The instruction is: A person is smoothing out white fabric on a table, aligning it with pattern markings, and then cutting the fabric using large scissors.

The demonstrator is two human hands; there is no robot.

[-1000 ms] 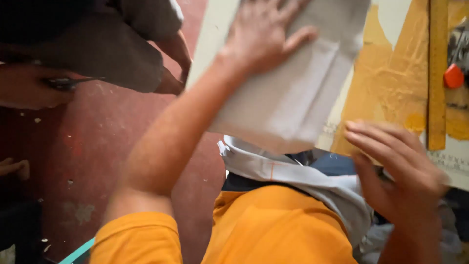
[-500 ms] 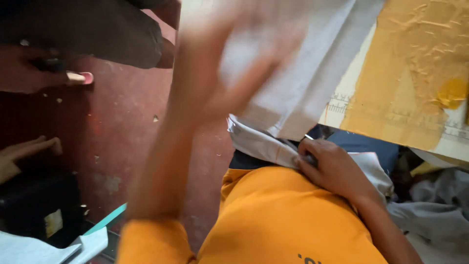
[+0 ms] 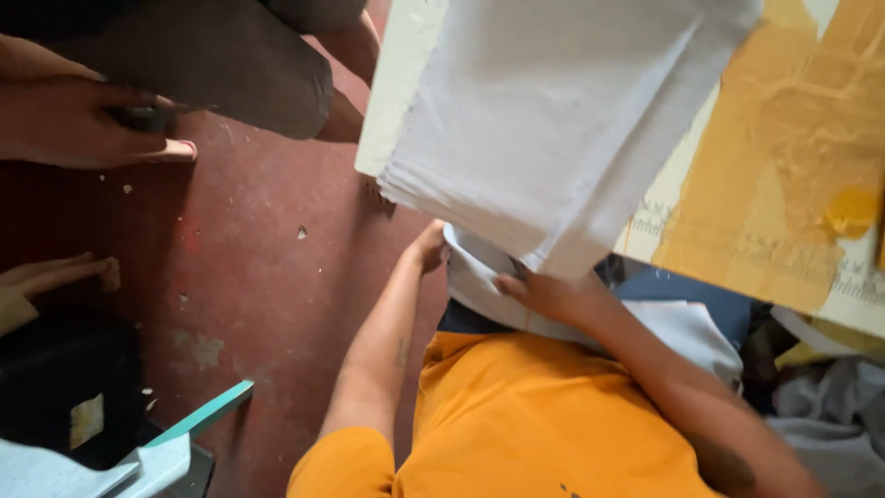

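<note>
head view (worn), steeply downward, close

Folded fabric (image 3: 562,120): pale grey woven cloth, matt, fine even weave, soft creases. Desk (image 3: 784,212): cream board top, mostly covered by worn yellow-brown paper, wrinkled, patchy and dull. Floor (image 3: 258,277): dark red concrete, rough, scuffed, speckled with pale chips. Shirt (image 3: 535,424): orange knit cloth, matt and smooth. Cloth at the waist (image 3: 479,277): light grey, limp, matt.

Orange short-sleeved shirt — bare forearms, bare left hand (image 3: 429,247) — right hand (image 3: 544,293)
</note>
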